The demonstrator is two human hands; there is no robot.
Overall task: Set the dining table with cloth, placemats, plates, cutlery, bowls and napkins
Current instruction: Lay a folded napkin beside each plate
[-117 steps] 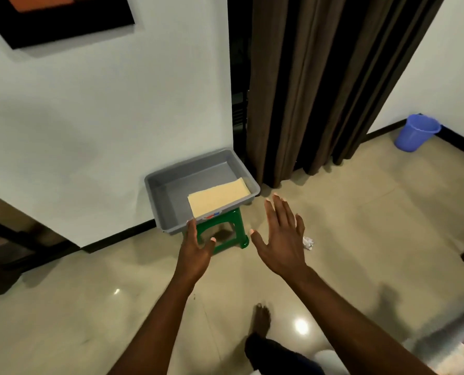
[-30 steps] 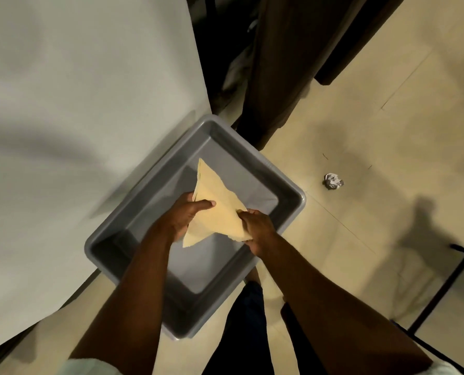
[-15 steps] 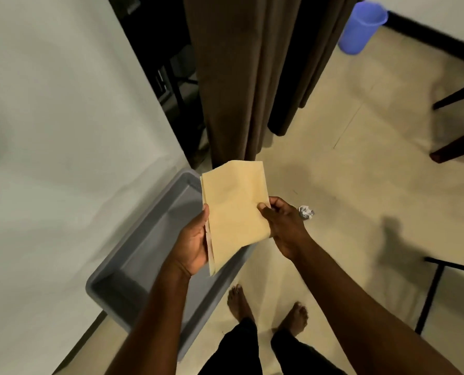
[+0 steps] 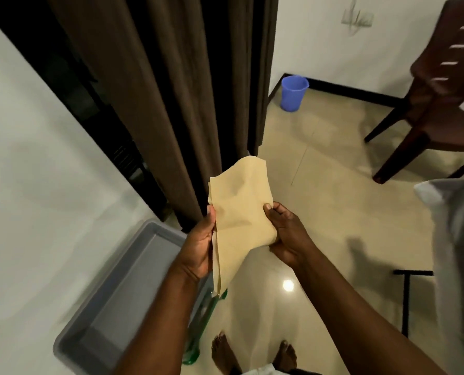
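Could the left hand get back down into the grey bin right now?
Probably not freely: the left hand grips the folded yellow cloth together with the right hand. The grey bin sits open just below it.

Dim indoor light, warm cast. One overhead source, seen as a small round glare spot on the glossy beige floor tiles [image 4: 288, 285]. Soft shadows on the floor to the right of that spot. Dark brown pleated curtain [image 4: 171, 98] nearly black in its folds. Motion blur smears the grey plastic tub [image 4: 111, 301] at lower left and the dark brown slatted chair [image 4: 441, 98] at upper right. Wide-angle bending at the edges; wall lines lean. Centre fairly sharp.
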